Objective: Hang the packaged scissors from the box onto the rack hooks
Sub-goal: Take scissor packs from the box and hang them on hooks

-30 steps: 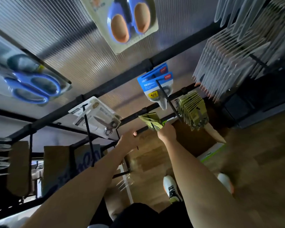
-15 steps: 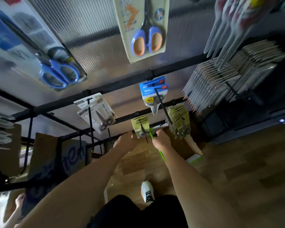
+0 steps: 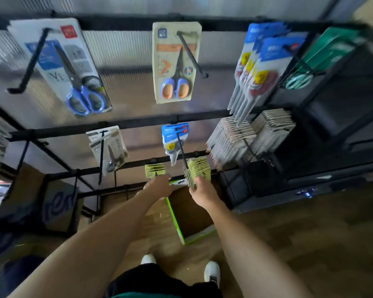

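Both hands are raised to the lowest row of hooks at centre frame. The left hand (image 3: 160, 186) reaches toward the smaller bunch of yellow-green scissor packs (image 3: 154, 170) hanging just above it; motion blur hides its fingers, so whether it grips anything cannot be told. The right hand (image 3: 200, 191) sits at the lower edge of the larger bunch of yellow-green packs (image 3: 197, 169), fingers curled against the packs and apparently grasping them. Between the two hands a green-and-white pack (image 3: 178, 182) shows, its holder not discernible. The box (image 3: 187, 216), green-edged with a brown interior, lies open on the wooden floor (image 3: 289, 244) directly below the hands, at lower centre. The black rack (image 3: 125, 125) carries further stock: blue-handled scissors (image 3: 73, 67) at upper left, orange-and-blue scissors (image 3: 176, 61) at upper centre, blue-carded packs (image 3: 261, 61) at upper right, a grey pack (image 3: 109, 147) at mid left, a small blue pack (image 3: 174, 138) above the hands, and dense pale packs (image 3: 246, 134) at mid right. White shoes (image 3: 211, 272) appear at bottom centre.
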Demonstrator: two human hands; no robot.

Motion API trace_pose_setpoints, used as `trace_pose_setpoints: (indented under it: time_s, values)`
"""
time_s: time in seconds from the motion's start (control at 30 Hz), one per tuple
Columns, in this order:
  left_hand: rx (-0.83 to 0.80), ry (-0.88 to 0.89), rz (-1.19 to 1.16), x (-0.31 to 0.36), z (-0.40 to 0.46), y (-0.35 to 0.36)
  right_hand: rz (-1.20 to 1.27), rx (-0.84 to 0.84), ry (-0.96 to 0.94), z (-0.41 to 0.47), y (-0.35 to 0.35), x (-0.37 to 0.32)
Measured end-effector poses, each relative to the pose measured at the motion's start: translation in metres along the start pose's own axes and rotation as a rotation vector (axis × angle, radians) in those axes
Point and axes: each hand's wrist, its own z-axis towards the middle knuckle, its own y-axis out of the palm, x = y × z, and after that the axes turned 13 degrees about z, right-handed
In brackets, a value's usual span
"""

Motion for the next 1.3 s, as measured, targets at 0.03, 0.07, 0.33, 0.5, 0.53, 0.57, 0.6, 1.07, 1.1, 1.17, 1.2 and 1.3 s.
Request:
trace_pose_setpoints:
  time_s: [0.03, 0.07, 0.33, 0.5, 0.53, 0.57, 0.6, 1.07, 1.1, 1.17, 1.2, 1.3]
  values:
    - [0.023, -0.004, -0.006, 0.008, -0.002, -0.002, -0.001, 0.011, -0.017, -0.003, -0.008, 0.003]
    - [0.045, -0.013, -0.003, 0.016, -0.008, -0.004, 0.001, 0.015, -0.027, -0.007, -0.017, 0.005]
    - [0.15, -0.074, 0.017, 0.082, -0.041, -0.011, 0.027, 0.026, -0.137, -0.026, -0.083, 0.032]
    - [0.199, -0.123, 0.01, 0.117, -0.061, -0.016, 0.023, 0.0, -0.193, -0.03, -0.113, 0.048]
    - [0.206, -0.135, 0.006, 0.123, -0.065, -0.016, 0.015, -0.009, -0.207, -0.031, -0.117, 0.051]
    - [0.217, -0.147, 0.004, 0.129, -0.069, -0.017, 0.013, -0.015, -0.227, -0.032, -0.122, 0.053]
    - [0.229, -0.159, -0.001, 0.134, -0.072, -0.017, 0.006, -0.021, -0.245, -0.032, -0.125, 0.054]
    - [0.363, -0.22, 0.008, 0.14, -0.135, -0.06, 0.011, -0.07, -0.404, -0.054, -0.151, 0.003]
    - [0.377, -0.212, 0.022, 0.137, -0.139, -0.065, 0.019, -0.055, -0.412, -0.057, -0.151, -0.002]
    - [0.412, -0.211, 0.047, 0.13, -0.146, -0.074, 0.028, -0.029, -0.419, -0.064, -0.152, -0.013]
    - [0.429, -0.215, 0.05, 0.125, -0.15, -0.079, 0.028, -0.021, -0.418, -0.069, -0.152, -0.019]
    - [0.463, -0.21, 0.045, 0.115, -0.16, -0.094, 0.017, -0.002, -0.42, -0.08, -0.154, -0.035]
